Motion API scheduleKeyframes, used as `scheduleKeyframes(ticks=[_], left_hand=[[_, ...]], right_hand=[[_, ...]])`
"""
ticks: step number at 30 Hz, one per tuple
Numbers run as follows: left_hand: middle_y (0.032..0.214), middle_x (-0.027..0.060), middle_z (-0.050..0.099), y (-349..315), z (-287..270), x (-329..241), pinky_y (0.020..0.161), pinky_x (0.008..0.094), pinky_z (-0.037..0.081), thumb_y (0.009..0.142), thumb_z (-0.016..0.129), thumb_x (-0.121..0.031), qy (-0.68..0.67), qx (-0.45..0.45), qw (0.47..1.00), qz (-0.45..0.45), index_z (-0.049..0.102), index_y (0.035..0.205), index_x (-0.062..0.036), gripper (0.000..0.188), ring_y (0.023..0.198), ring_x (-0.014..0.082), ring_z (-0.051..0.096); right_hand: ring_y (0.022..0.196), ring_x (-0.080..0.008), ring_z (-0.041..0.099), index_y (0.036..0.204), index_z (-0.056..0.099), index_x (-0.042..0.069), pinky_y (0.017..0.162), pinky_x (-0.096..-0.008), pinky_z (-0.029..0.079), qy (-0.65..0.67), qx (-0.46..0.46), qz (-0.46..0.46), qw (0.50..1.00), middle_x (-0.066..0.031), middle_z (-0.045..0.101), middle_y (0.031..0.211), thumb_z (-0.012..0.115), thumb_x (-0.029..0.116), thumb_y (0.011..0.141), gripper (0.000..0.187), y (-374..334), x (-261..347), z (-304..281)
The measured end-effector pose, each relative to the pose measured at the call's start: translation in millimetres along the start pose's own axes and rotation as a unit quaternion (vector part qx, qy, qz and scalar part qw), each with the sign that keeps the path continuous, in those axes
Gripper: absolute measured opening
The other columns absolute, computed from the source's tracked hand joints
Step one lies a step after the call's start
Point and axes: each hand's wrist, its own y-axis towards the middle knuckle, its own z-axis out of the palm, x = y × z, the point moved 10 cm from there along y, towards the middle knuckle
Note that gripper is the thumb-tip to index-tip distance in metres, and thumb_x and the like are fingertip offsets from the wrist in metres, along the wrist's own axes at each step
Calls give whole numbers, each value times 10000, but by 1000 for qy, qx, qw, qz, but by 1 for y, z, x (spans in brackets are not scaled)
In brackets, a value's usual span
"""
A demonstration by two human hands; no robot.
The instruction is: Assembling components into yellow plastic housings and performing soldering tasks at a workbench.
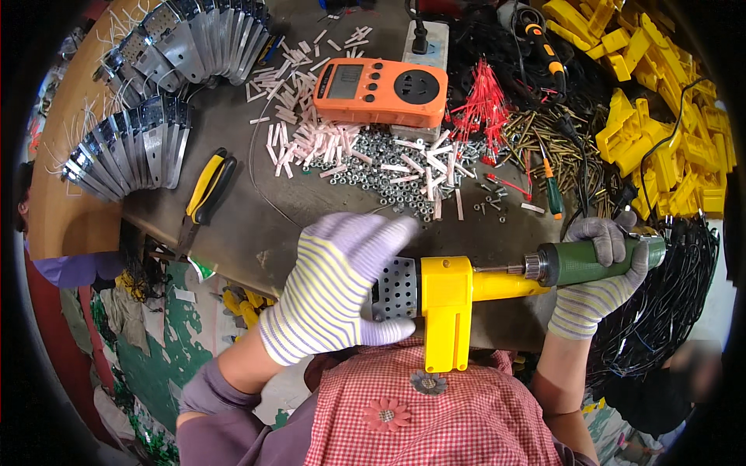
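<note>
My left hand (334,283), in a striped knit glove, is curved around a perforated dark metal piece (396,289), thumb below and fingers above; the fingers are slightly blurred. This metal piece joins a yellow plastic housing (447,311), whose handle-like part points down toward my checked apron. In my right hand (604,268), also gloved, is a green electric screwdriver (575,262), lying almost level. Its bit (497,269) points left and reaches the side of the housing; the exact contact at the tip is too small to make out.
Beyond my hands lie an orange meter with a socket (381,92), loose nuts (373,175), pale strips, red-tipped wires (480,109) and long screws. Yellow-handled pliers (206,194) and a green-handled screwdriver (552,186) lie nearby. Metal plates (128,147) stand left, yellow housings (660,140) right, black cables (668,291) below them.
</note>
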Motion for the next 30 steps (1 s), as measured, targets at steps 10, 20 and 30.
scheduleKeyframes(ticks=[10,20,30], left_hand=[[1074,143,609,17,34,-1,839,506,469,608,825,-362,-187,115,963,154,548,1293,-78,792,963,356,593],[1076,130,623,7,35,-14,825,470,490,625,830,-336,-120,106,979,124,581,1251,-63,727,948,333,615],[758,95,628,50,3,23,708,406,513,796,718,-137,216,39,968,118,673,860,-85,93,778,292,643]], right_hand=[[499,-58,371,1043,599,41,829,-294,471,6,50,-2,999,82,370,598,669,272,938,263,1,-10,14],[479,-74,371,1180,620,-23,845,-311,472,-16,75,-5,997,54,385,592,624,298,974,381,-8,-6,22],[499,-98,344,1178,624,0,878,-317,457,-13,66,-45,997,39,361,600,623,326,981,381,-33,8,16]])
